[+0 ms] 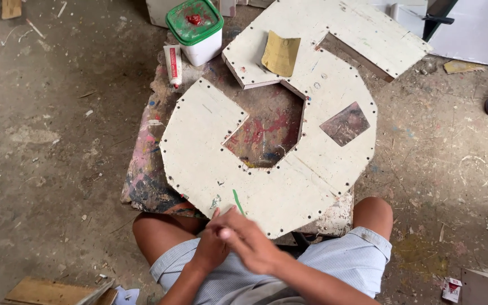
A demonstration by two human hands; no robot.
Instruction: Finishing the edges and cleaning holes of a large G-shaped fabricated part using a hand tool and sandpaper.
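Observation:
A large off-white cut-out board (199, 152) with small holes along its edges lies on a paint-stained block (142, 169) in front of my knees. It has a ring shape with an angular opening in the middle. My right hand (249, 240) lies blurred across my left hand (209, 248), just below the board's near edge over my lap. The fingers of both reach toward that edge, and I see nothing held in either. A yellow sheet of sandpaper (280, 53) rests on the board's far part. A dark sandpaper piece (344, 123) rests on its right side.
A white tub with a green, red-smeared lid (196, 28) and a small white tube (173, 65) stand at the block's far left. Wood offcuts (52, 292) lie at lower left and a small red and white packet (452, 289) at lower right. The floor is dusty, with scraps on it.

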